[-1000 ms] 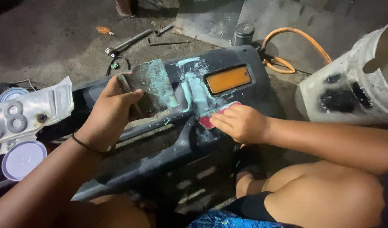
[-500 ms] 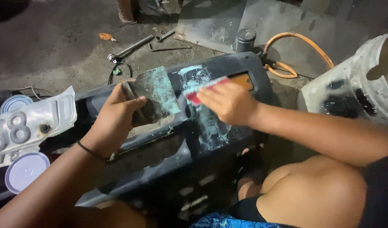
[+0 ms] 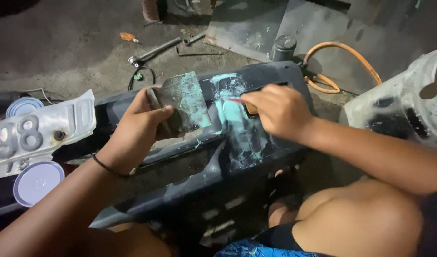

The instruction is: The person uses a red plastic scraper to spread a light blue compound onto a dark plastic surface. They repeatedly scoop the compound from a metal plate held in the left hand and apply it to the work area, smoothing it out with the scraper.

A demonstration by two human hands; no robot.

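Note:
A dark plastic vehicle panel (image 3: pixel 190 185) lies across my lap, smeared with pale green filler (image 3: pixel 232 112) near its upper middle. My left hand (image 3: pixel 137 131) grips a flat dark board (image 3: pixel 182 102) streaked with the same green paste and holds it tilted on the panel. My right hand (image 3: pixel 278 109) presses a small red spreader (image 3: pixel 237 101) onto the green patch and covers most of an orange reflector.
A metal number plate (image 3: pixel 35 133) and two round white lids (image 3: pixel 37 181) lie at the left. On the concrete floor behind sit a wrench (image 3: pixel 154 51), a small dark can (image 3: pixel 284 46) and an orange hose (image 3: pixel 339 50). A white, black-stained plastic part (image 3: pixel 404 104) stands at the right.
My right hand has slid the red spreader up the panel from its lower middle to the green patch, now hiding the orange reflector. My left hand kept its grip on the board.

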